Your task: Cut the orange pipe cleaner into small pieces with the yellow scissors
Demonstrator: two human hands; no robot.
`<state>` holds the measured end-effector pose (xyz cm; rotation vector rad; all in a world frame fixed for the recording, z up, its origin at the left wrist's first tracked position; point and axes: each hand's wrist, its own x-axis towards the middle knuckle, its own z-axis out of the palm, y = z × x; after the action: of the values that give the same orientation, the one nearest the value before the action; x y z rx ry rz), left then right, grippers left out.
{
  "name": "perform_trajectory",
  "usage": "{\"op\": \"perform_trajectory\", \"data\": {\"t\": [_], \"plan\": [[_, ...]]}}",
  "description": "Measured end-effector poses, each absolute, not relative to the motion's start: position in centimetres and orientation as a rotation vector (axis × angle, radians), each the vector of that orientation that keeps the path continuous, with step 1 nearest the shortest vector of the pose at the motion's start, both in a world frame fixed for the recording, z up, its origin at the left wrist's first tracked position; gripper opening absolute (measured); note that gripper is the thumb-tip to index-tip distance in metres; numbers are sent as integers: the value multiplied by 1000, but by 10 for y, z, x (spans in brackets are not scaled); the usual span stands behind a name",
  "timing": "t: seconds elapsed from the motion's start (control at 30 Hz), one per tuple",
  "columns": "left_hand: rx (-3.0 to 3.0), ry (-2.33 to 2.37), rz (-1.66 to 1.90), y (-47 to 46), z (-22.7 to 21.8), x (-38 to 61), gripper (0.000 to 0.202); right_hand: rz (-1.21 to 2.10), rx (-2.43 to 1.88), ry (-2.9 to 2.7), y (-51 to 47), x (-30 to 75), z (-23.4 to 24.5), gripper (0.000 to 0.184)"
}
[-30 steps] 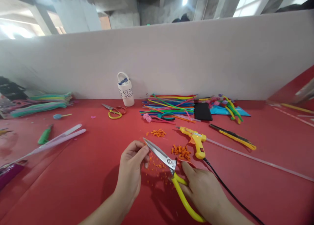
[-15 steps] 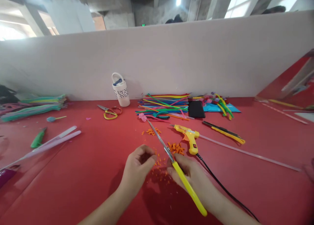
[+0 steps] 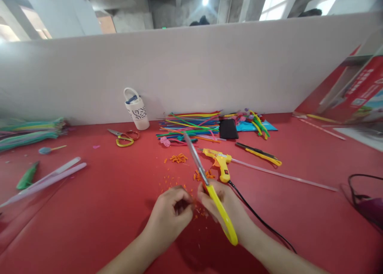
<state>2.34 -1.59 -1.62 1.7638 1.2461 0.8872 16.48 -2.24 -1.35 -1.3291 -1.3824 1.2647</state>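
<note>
My right hand (image 3: 223, 208) grips yellow-handled scissors (image 3: 209, 186), blades together and pointing up and away from me. My left hand (image 3: 173, 214) is curled just to the left of it, fingertips pinched together near the right hand; what they pinch is too small to make out. Small orange cut bits (image 3: 179, 158) lie scattered on the red table (image 3: 89, 210) in front of both hands, with another small pile (image 3: 202, 175) beside the scissors blades.
A yellow glue gun (image 3: 220, 164) with a black cord lies right of the scissors. Coloured pipe cleaners (image 3: 191, 124), a black phone (image 3: 228, 128), a white cup (image 3: 136, 110), second scissors (image 3: 122, 137) and a yellow-black knife (image 3: 259, 153) sit near the white partition. Pink sticks (image 3: 50, 176) lie left.
The scissors blades have shut and swung from pointing left to pointing away. My hands have drawn together and nearer to me. The view has shifted right.
</note>
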Motion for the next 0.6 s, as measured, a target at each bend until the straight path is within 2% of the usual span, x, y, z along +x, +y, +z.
{"op": "perform_trajectory", "data": {"t": [0.1, 0.23, 0.6], "plan": [[1405, 1243, 825, -10, -16, 21, 8, 1296, -1261, -1303, -23, 165, -19, 18], [1086, 1145, 784, -7, -16, 19, 14, 1390, -1310, -1315, -20, 165, -22, 12], [1099, 1092, 707, -11, -13, 21, 11, 1519, -1186, -1320, -21, 167, -19, 15]]}}
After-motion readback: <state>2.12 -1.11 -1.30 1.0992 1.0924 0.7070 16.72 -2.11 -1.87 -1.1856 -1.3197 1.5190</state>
